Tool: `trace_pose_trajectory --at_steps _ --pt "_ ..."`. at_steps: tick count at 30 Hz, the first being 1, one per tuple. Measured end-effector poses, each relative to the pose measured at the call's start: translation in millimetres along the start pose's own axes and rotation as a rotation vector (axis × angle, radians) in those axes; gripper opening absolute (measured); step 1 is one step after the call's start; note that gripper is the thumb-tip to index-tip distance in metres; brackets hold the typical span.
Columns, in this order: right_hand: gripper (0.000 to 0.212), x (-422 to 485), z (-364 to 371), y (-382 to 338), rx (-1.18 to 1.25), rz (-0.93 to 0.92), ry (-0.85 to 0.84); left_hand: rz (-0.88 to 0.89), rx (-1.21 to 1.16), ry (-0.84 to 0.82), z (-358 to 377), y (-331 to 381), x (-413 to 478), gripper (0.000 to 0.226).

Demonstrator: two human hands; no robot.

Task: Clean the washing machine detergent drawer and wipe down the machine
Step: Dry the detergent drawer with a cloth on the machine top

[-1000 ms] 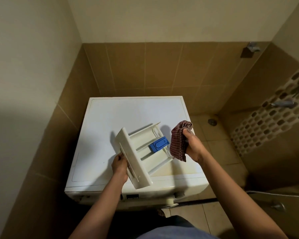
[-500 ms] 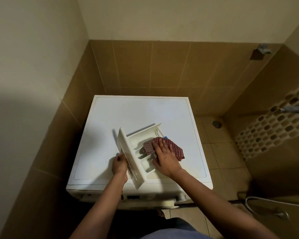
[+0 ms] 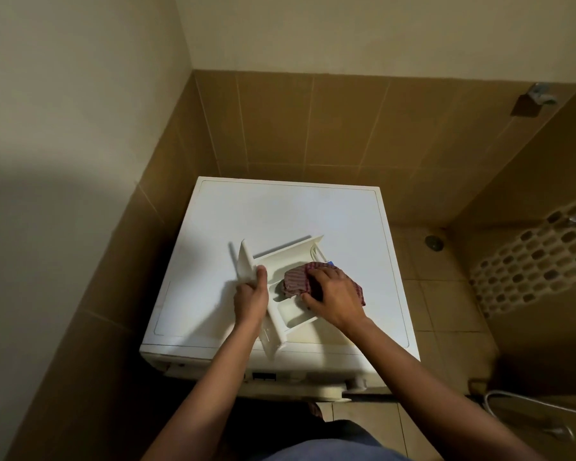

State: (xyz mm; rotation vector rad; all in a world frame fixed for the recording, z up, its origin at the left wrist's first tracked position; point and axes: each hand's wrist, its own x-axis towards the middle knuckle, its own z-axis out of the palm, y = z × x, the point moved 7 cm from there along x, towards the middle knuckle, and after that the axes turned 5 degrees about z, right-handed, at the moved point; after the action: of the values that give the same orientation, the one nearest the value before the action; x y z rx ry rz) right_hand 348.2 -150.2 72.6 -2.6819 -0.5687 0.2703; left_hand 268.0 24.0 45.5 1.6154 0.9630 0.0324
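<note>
The white detergent drawer (image 3: 281, 259) lies on top of the white washing machine (image 3: 280, 214), its front panel toward the left. My left hand (image 3: 250, 294) grips that front panel, thumb over its top edge. A red checked cloth (image 3: 296, 279) sits bunched inside the drawer's compartments. My right hand (image 3: 333, 294) presses down on the cloth with curled fingers. Only a sliver of the drawer's blue insert (image 3: 330, 262) shows behind the cloth.
The machine stands in a corner of brown tiled walls. To its right are the tiled floor with a drain (image 3: 433, 242), a mosaic strip on the right wall, a wall tap (image 3: 542, 94) and a hose (image 3: 526, 402) low at the right.
My right hand brought the cloth from beside the drawer down into it and now rubs it toward the front compartments. My left hand slid up the front panel.
</note>
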Motion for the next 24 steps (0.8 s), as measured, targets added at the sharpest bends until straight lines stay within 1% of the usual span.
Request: trace_pose_trajectory --at_steps 2,3,5,7,9,10,11,13,15,16,17,18,21,22,24 --pt "0.068 2.8 3.9 -4.9 -0.078 -0.005 -0.03 0.043 0.116 0.024 -0.3 6.5 3.3 0.065" --pt "0.065 4.0 4.7 -7.1 -0.118 -0.024 -0.03 0.061 0.141 0.017 -0.2 9.7 5.3 0.062" --pt "0.045 5.9 -1.5 -10.9 -0.104 -0.074 0.015 0.082 0.167 -0.012 -0.3 16.6 10.1 0.058" --pt "0.027 10.5 -12.9 -9.4 0.046 -0.033 0.029 0.095 0.181 -0.05 -1.9 20.7 16.5 0.051" --pt "0.023 17.7 -23.7 -0.6 0.253 0.1 0.0 0.101 0.189 -0.075 -4.1 24.7 22.1 0.042" --pt "0.022 19.4 -31.8 5.0 0.382 0.17 0.024 0.102 0.193 -0.078 -5.1 26.2 25.0 0.039" --pt "0.022 20.5 -40.9 9.8 0.512 0.228 0.079 0.105 0.193 -0.079 -6.1 28.4 27.7 0.038" --pt "0.021 18.4 -59.4 16.3 0.726 0.308 0.243 0.109 0.184 -0.08 -7.8 32.6 31.2 0.04" --pt "0.019 16.1 -72.2 10.2 0.825 0.312 0.392 0.114 0.183 -0.071 -8.2 34.6 32.8 0.047" --pt "0.018 17.9 -72.9 2.4 0.82 0.287 0.413 0.116 0.181 -0.065 -7.7 34.3 33.3 0.049" --pt "0.016 22.0 -69.1 -9.1 0.776 0.247 0.382 0.118 0.182 -0.058 -7.4 33.6 33.5 0.051" --pt "0.018 28.4 -57.2 -22.2 0.689 0.188 0.295 0.126 0.19 -0.05 -6.7 32.8 34.0 0.053" --pt "0.046 41.3 -0.2 -62.7 0.335 -0.039 -0.136 0.154 0.2 -0.018 -6.5 32.1 37.3 0.057" --pt "0.054 41.9 14.2 -70.5 0.219 -0.109 -0.198 0.155 0.184 -0.01 -6.0 31.1 38.4 0.056" --pt "0.063 41.5 30.5 -81.8 0.052 -0.264 -0.172 0.154 0.149 -0.004 -5.2 30.2 38.2 0.054"
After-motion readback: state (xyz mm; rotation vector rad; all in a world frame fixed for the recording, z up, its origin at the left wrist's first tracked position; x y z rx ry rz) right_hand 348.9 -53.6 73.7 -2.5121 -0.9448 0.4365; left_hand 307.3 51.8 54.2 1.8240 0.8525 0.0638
